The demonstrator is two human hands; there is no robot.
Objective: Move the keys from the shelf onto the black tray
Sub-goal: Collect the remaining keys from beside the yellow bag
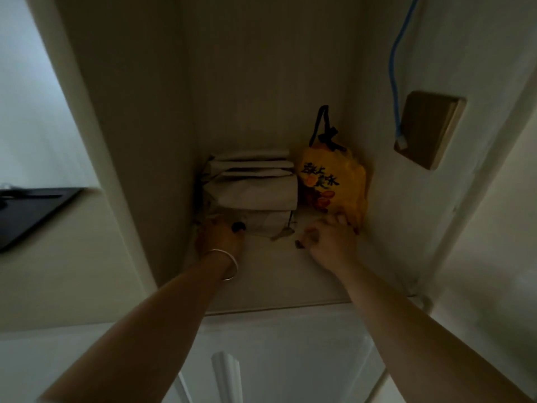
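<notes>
The keys (281, 233) lie as a small grey shape on the pale shelf (270, 274), just in front of a white paper package. My left hand (219, 235), with a bangle on its wrist, rests on the shelf left of the keys; its fingers are dim and pressed toward the package. My right hand (329, 241) hovers right of the keys with loosely curled fingers, a short gap away, and holds nothing that I can see. The black tray (37, 210) sits outside the alcove at the far left.
A stack of white paper packages (252, 184) fills the shelf's back left. A yellow printed bag (334, 184) with a dark strap stands at the back right. A blue cable (393, 74) hangs on the right wall beside a tan wall plate (427, 129).
</notes>
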